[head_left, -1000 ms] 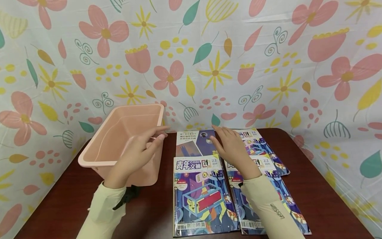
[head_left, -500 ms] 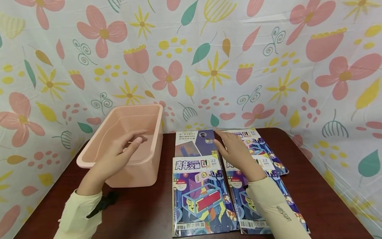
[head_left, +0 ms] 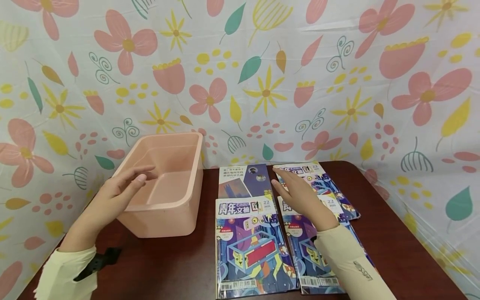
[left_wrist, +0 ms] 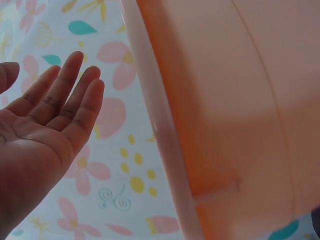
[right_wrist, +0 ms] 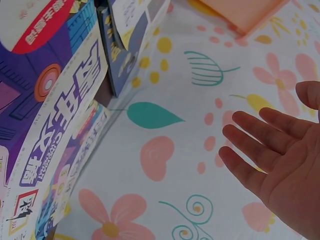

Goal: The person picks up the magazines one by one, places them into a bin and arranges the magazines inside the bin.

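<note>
Near the table's (head_left: 393, 250) back edge, both flat hands hover, left hand (head_left: 112, 198) beside the bin (head_left: 176, 210), right hand (head_left: 300, 196) over magazines (head_left: 318, 196), needing a grasp.

Left hand (head_left: 112, 196), previously raised over the near right corner of the pink bin (head_left: 176, 206) at frame centre, is now displaced toward the lower left of the frame, beside the bin's left rim, palm open and nothing held. The bin, earlier tilted with its near edge lifted, is now seen flat on the table (head_left: 168, 266). Right hand (head_left: 300, 196) is shifted slightly down and right, from the upper middle magazine (head_left: 240, 183) onto the right-hand magazines (head_left: 326, 196), fingers extended.
</note>
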